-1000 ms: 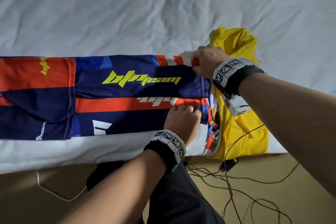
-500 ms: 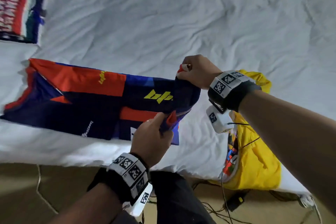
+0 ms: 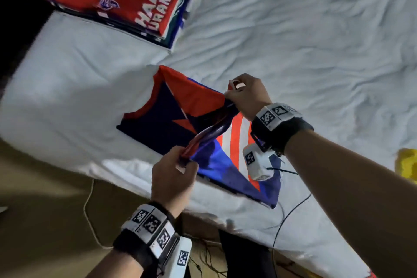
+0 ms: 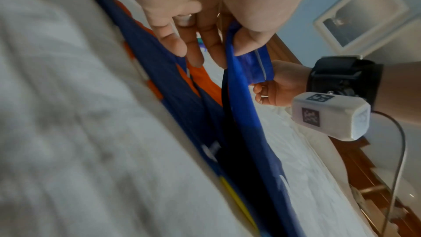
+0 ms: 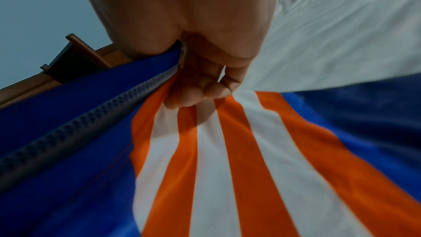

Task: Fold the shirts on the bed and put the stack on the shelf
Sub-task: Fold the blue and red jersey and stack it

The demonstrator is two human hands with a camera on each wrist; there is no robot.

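Bare sheet (image 3: 293, 40) open across upper right; folded stack (image 3: 126, 0) blocks upper left; yellow garment (image 3: 407, 162) at right edge.

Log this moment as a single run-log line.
step: folding jersey | left hand: pinches near corner | right hand: pinches far corner | folded stack: on bed | shelf: not seen

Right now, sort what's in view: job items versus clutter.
Job:
- navy and orange jersey, pinched by left hand and right hand
- folded stack
- yellow shirt
- bed

Lying about:
- cables
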